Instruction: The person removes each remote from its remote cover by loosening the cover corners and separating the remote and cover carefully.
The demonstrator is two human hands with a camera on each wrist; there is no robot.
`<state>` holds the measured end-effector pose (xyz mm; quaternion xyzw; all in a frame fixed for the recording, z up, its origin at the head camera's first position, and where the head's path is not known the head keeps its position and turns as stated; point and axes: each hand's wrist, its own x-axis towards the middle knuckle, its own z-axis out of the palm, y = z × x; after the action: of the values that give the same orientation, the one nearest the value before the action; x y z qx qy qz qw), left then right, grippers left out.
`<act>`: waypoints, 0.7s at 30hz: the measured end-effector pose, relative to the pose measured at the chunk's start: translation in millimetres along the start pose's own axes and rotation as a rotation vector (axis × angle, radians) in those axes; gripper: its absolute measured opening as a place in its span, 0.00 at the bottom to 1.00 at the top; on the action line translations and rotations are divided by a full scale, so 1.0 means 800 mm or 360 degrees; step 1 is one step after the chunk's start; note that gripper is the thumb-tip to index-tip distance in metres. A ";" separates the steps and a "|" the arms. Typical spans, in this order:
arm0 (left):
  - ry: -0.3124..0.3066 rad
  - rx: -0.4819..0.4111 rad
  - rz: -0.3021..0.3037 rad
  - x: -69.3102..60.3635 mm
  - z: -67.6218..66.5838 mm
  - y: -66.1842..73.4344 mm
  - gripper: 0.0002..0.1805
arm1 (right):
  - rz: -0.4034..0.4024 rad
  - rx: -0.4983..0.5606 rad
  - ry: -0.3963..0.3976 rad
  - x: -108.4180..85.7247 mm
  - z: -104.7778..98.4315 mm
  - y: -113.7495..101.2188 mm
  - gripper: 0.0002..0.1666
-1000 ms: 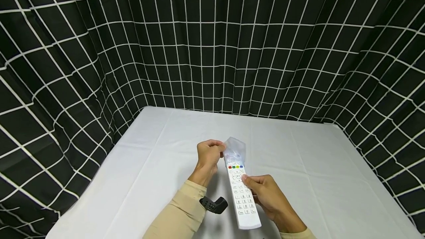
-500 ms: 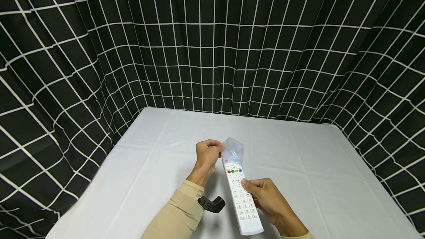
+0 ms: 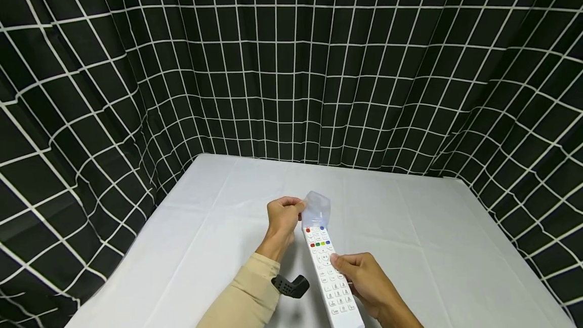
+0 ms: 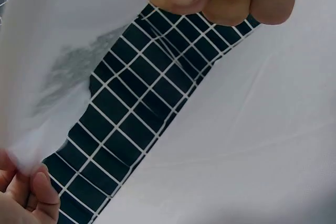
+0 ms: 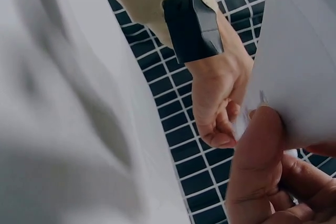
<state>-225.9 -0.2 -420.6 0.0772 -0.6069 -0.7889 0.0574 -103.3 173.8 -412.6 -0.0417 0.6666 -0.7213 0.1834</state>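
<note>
A white remote control (image 3: 334,292) with pale buttons and a row of coloured ones lies in my right hand (image 3: 371,280), thumb on its face and fingers at its right side. Its far end meets a clear plastic sleeve (image 3: 317,210), which stretches away beyond it. My left hand (image 3: 282,219) pinches the sleeve's left edge between thumb and fingers. How much of the remote's tip is inside the sleeve is hard to tell. In the left wrist view the sleeve (image 4: 52,72) fills the upper left, blurred. The right wrist view shows the remote's pale surface (image 5: 310,51) close up.
A white cloth (image 3: 218,247) covers the table under both hands. Black curtains (image 3: 291,65) with a white grid enclose its back and sides. A black band (image 3: 290,286) sits at the left wrist.
My right hand has drawn the remote toward me, and more of its top, with a red and a blue button, shows outside the sleeve. The left hand keeps its pinch.
</note>
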 end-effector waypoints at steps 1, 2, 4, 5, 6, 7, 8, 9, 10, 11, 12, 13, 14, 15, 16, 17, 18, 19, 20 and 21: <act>0.0025 -0.0018 0.0012 0.001 -0.002 0.000 0.03 | 0.0005 -0.0002 -0.0014 -0.001 0.000 0.001 0.24; 0.0046 -0.0031 0.0027 0.002 -0.004 0.001 0.03 | 0.0010 -0.0005 -0.0020 -0.002 0.000 0.001 0.24; 0.0061 -0.0054 0.0059 0.004 -0.006 0.005 0.02 | 0.0010 -0.0018 -0.0010 -0.004 -0.002 0.000 0.23; 0.0058 -0.0065 0.0067 0.004 -0.007 0.006 0.01 | 0.0003 -0.0027 0.0001 -0.004 -0.004 -0.001 0.24; 0.0051 -0.0070 0.0078 0.005 -0.007 0.008 0.01 | -0.0005 -0.0032 0.0019 -0.003 -0.006 -0.002 0.24; 0.0033 -0.0074 0.0080 0.004 -0.007 0.010 0.01 | -0.0010 -0.0036 0.0035 -0.003 -0.008 -0.004 0.24; 0.0013 -0.0074 0.0073 0.004 -0.008 0.011 0.02 | -0.0015 -0.0039 0.0057 -0.002 -0.011 -0.005 0.25; -0.0005 -0.0085 0.0063 0.004 -0.008 0.012 0.02 | -0.0021 -0.0046 0.0076 -0.001 -0.013 -0.007 0.26; -0.0014 -0.0104 0.0048 0.004 -0.009 0.011 0.02 | -0.0023 -0.0050 0.0095 -0.001 -0.016 -0.010 0.27; -0.0018 -0.0126 0.0031 0.004 -0.009 0.011 0.02 | -0.0024 -0.0056 0.0114 0.000 -0.019 -0.012 0.27; -0.0018 -0.0151 0.0015 0.004 -0.010 0.010 0.03 | -0.0023 -0.0062 0.0135 0.000 -0.022 -0.014 0.28; -0.0025 -0.0177 0.0000 0.004 -0.011 0.009 0.03 | -0.0023 -0.0070 0.0160 0.000 -0.025 -0.016 0.29; -0.0033 -0.0207 -0.0021 0.004 -0.011 0.008 0.03 | -0.0025 -0.0079 0.0186 0.000 -0.027 -0.018 0.29; -0.0044 -0.0237 -0.0039 0.004 -0.012 0.007 0.03 | -0.0025 -0.0089 0.0211 0.001 -0.030 -0.020 0.30; -0.0053 -0.0266 -0.0052 0.004 -0.012 0.007 0.03 | -0.0026 -0.0099 0.0235 0.001 -0.033 -0.021 0.30; -0.0061 -0.0291 -0.0064 0.004 -0.012 0.006 0.03 | -0.0026 -0.0109 0.0259 0.002 -0.036 -0.023 0.31; -0.0069 -0.0314 -0.0074 0.004 -0.012 0.006 0.03 | -0.0027 -0.0120 0.0277 0.003 -0.039 -0.025 0.31; -0.0076 -0.0329 -0.0088 0.003 -0.012 0.006 0.03 | -0.0023 -0.0125 0.0296 0.004 -0.041 -0.025 0.31; -0.0079 -0.0341 -0.0101 0.002 -0.012 0.005 0.03 | -0.0017 -0.0128 0.0317 0.006 -0.044 -0.026 0.31; -0.0080 -0.0347 -0.0113 0.001 -0.013 0.005 0.03 | -0.0017 -0.0134 0.0331 0.007 -0.046 -0.026 0.31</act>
<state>-224.7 -11.0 -419.5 0.0721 -0.5158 -0.8534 0.0223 -123.8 208.0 -397.6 0.0221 0.7115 -0.6940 0.1075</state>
